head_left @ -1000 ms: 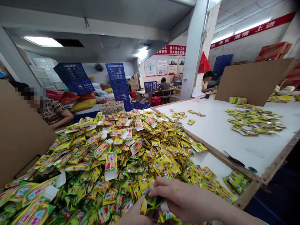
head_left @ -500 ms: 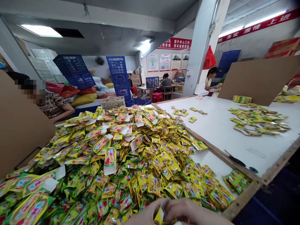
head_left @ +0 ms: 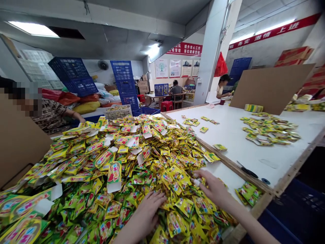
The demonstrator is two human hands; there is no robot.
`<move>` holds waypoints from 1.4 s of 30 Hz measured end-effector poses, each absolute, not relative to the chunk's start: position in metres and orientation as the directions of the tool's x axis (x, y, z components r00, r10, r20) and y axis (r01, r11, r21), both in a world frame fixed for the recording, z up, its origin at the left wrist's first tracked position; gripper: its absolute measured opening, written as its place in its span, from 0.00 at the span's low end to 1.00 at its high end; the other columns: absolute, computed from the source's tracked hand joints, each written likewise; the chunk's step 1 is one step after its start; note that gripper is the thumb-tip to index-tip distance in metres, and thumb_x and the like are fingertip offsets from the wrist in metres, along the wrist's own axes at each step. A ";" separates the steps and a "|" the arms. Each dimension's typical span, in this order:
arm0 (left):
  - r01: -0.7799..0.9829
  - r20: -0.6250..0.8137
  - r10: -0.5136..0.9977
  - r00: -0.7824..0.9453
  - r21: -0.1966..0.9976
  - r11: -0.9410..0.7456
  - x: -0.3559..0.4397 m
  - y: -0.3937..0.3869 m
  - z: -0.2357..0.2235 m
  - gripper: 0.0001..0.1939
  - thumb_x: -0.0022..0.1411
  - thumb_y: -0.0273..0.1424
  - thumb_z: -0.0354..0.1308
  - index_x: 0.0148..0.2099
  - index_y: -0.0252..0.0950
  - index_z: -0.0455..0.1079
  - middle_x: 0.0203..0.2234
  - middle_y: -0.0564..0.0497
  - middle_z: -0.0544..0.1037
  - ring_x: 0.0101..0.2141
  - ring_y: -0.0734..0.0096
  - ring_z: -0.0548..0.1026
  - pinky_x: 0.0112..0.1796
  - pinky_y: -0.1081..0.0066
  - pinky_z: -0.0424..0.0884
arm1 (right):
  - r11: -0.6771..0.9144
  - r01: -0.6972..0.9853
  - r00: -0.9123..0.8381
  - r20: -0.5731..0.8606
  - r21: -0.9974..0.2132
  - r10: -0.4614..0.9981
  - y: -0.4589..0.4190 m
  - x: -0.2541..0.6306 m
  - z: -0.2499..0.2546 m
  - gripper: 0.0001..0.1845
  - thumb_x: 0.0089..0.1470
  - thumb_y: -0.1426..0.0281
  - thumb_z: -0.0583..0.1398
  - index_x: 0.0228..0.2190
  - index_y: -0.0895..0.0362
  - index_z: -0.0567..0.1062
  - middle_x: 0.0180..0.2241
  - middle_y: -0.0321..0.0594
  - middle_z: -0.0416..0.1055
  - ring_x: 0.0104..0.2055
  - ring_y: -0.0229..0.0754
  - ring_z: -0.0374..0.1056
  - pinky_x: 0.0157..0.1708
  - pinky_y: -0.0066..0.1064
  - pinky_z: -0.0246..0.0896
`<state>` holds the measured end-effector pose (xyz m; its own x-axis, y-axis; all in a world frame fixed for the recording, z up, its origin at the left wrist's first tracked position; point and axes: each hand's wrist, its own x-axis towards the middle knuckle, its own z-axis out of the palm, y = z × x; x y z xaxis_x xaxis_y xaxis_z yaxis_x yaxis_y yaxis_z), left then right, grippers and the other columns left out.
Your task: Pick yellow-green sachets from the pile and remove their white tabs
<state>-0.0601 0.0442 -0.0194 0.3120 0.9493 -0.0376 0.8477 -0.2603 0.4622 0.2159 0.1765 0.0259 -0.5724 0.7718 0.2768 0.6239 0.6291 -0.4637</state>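
A large heap of small yellow-and-green packets covers the white table in front of me. My left hand lies on the near side of the heap, fingers stretched forward and apart over the packets. My right hand reaches onto the heap's right slope, fingers extended and touching packets there. Neither hand visibly grips anything. Flattened yellow cartons with white flaps lie mixed on top of the heap.
A wooden strip divides the white table; beyond it lie a smaller pile of packets, scissors and a cardboard sheet. A seated person works at the left. Blue crates stand behind.
Both hands were close together at the bottom edge around a small packet; now they are apart and reached forward onto the heap. The camera view shifted slightly.
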 end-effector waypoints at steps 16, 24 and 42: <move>0.613 -0.015 0.991 0.132 0.787 -0.069 -0.066 0.041 -0.007 0.32 0.58 0.28 0.47 0.62 0.40 0.37 0.54 0.43 0.66 0.57 0.68 0.60 0.57 0.60 0.55 | 0.808 0.497 -0.832 0.089 -0.317 0.547 0.125 0.106 -0.016 0.13 0.48 0.79 0.55 0.36 0.58 0.73 0.32 0.45 0.73 0.37 0.48 0.67 0.37 0.35 0.62; 0.796 0.544 0.592 -0.595 0.294 0.529 -0.162 0.049 0.017 0.42 0.54 0.47 0.48 0.59 0.18 0.44 0.52 0.24 0.57 0.54 0.36 0.57 0.50 0.46 0.58 | 0.741 0.320 -0.835 0.192 -0.590 0.515 0.109 0.130 -0.015 0.13 0.49 0.75 0.55 0.39 0.56 0.70 0.39 0.41 0.68 0.42 0.43 0.60 0.43 0.33 0.57; 0.728 0.090 0.942 -0.324 0.660 0.187 -0.131 0.007 0.048 0.13 0.55 0.42 0.52 0.39 0.41 0.63 0.29 0.54 0.73 0.29 0.67 0.72 0.28 0.72 0.64 | -0.291 -0.069 -0.683 -0.167 -0.954 0.711 0.114 0.134 -0.004 0.30 0.42 0.57 0.64 0.46 0.53 0.66 0.41 0.42 0.67 0.35 0.41 0.67 0.28 0.30 0.63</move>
